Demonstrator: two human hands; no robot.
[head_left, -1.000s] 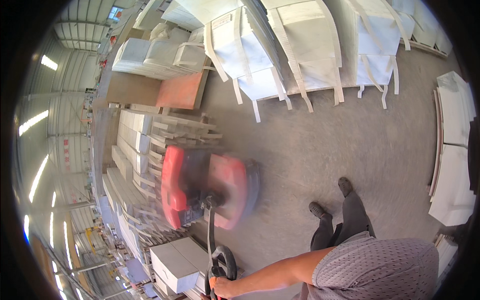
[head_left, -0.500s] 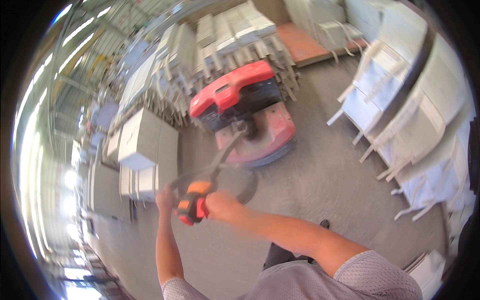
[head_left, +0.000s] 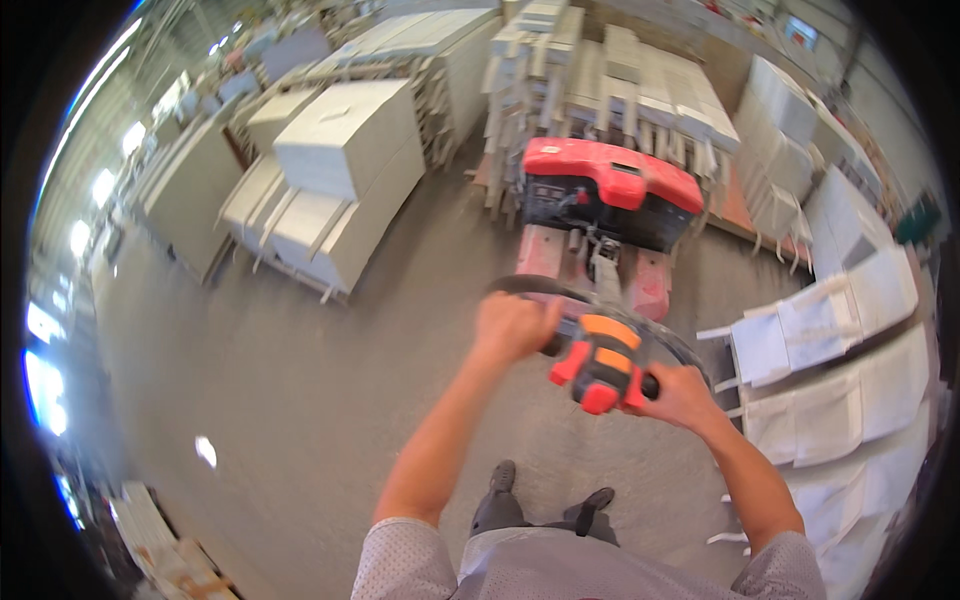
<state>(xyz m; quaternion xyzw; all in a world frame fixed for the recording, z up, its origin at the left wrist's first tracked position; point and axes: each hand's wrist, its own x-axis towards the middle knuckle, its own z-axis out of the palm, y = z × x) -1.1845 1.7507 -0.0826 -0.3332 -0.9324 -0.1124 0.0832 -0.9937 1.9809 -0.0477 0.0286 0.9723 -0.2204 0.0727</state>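
A red and black electric pallet truck (head_left: 612, 185) stands ahead of me, right of the middle. Its tiller head (head_left: 606, 352), black with orange and red parts, reaches back toward my body. My left hand (head_left: 517, 325) is wrapped round the tiller's left grip. On the right grip, my right hand (head_left: 680, 393) is closed too, close to a red part of the head. A dark looped bar (head_left: 535, 287) partly shows beyond the hands. The truck's forks are hidden behind its body.
Pale slabs (head_left: 345, 150) are stacked on the left, with more stacked slabs (head_left: 670, 90) behind the truck. Strapped white stacks (head_left: 830, 390) line the right side, near my right arm. A flat pile (head_left: 165, 540) lies at lower left. Grey floor (head_left: 330, 370) runs between them.
My view has turned, with the stacks shifting across it. In the picture the truck, tiller and both hands have moved right, and the tiller's slant has changed. Both hands stay on the grips.
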